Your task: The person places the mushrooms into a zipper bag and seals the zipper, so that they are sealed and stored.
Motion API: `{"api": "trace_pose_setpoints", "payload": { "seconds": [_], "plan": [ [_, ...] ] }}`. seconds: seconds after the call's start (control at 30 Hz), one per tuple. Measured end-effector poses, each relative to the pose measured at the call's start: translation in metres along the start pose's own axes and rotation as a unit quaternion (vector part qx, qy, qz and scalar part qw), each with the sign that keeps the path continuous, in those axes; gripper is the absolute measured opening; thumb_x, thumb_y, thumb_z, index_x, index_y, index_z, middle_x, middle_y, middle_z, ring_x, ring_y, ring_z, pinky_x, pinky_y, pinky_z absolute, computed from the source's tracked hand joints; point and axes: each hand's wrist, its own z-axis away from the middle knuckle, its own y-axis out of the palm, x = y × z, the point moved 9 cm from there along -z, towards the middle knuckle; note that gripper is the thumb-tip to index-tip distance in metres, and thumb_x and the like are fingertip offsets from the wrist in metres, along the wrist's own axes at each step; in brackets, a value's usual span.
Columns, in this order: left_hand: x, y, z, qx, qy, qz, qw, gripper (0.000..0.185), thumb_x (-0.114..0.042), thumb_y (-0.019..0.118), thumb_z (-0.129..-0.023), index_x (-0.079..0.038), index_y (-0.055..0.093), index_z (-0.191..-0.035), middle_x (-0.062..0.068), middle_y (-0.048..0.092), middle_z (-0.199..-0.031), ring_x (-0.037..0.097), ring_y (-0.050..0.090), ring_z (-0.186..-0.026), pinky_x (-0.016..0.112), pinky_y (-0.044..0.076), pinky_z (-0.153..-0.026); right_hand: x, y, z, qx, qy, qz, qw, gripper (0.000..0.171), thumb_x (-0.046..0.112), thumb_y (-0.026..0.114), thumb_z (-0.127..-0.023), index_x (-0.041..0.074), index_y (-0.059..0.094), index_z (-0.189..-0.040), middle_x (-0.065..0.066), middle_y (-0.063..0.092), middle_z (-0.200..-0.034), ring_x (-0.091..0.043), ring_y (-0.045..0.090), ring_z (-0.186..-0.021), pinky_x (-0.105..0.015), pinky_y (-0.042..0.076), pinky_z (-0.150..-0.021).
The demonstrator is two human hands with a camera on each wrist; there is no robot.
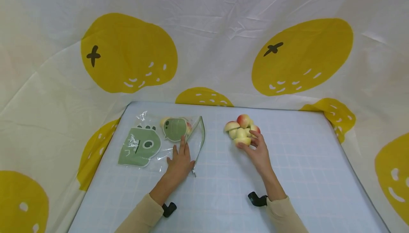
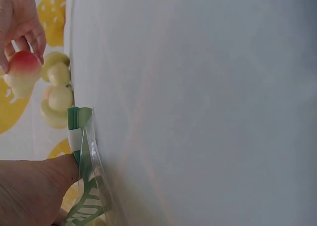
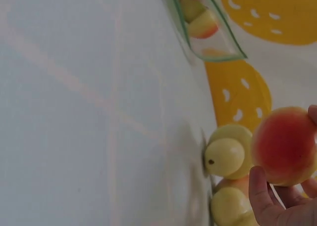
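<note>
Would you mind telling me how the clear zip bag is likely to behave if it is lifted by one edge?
The zip bag looks like thin, wrinkled film, so it would probably flop. A fruit piece already inside would likely slide towards the low end. The left hand rests on it, suggesting it shifts easily on the smooth mat.

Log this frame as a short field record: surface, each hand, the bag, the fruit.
surface: pale blue gridded mat on a lemon-print cloth
left hand: left hand rests flat on the clear zip bag, near its open edge
bag contents: at least one fruit piece inside
right hand: right hand grips a red-yellow peach piece
fruit pile: peach pieces heaped by the right hand
</note>
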Motion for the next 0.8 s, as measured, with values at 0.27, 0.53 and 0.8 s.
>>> {"api": "trace_pose_setpoints", "payload": {
  "seconds": [0.27,0.53,0.8],
  "plan": [
    [-0.002,-0.002,0.0,-0.001,0.004,-0.006,1.0,0.085,-0.03,0.075,-0.092,0.013,0.03,-0.149,0.021,0.008,-0.164,0.058,0.032,-0.134,0.077,0.043,-0.079,0.016,0.027,-0.007,0.038,-0.031,-0.032,0.998,0.073,0.023,0.084,-0.084,0.005,0.044,-0.143,-0.016,0.064,-0.125,-0.028,0.055,-0.107,-0.024,0.049,-0.079],
    [-0.001,-0.001,0.0,-0.001,0.003,0.005,1.0,0.085,-0.029,0.076,-0.091,0.013,0.03,-0.149,0.02,0.008,-0.164,0.059,0.031,-0.134,0.078,0.041,-0.08,0.055,0.052,0.0,0.068,-0.035,-0.033,0.997,0.066,0.005,0.08,-0.084,-0.006,0.045,-0.139,-0.027,0.062,-0.122,-0.037,0.055,-0.11,-0.026,0.048,-0.081],
    [0.001,0.001,-0.001,0.003,-0.001,-0.004,1.0,0.085,-0.03,0.075,-0.092,0.012,0.03,-0.15,0.02,0.008,-0.165,0.058,0.031,-0.135,0.078,0.042,-0.081,0.057,0.076,-0.005,0.084,-0.052,-0.035,0.994,0.065,0.003,0.081,-0.084,-0.006,0.047,-0.138,-0.028,0.058,-0.129,-0.039,0.056,-0.114,-0.038,0.05,-0.088]
  ]
}}
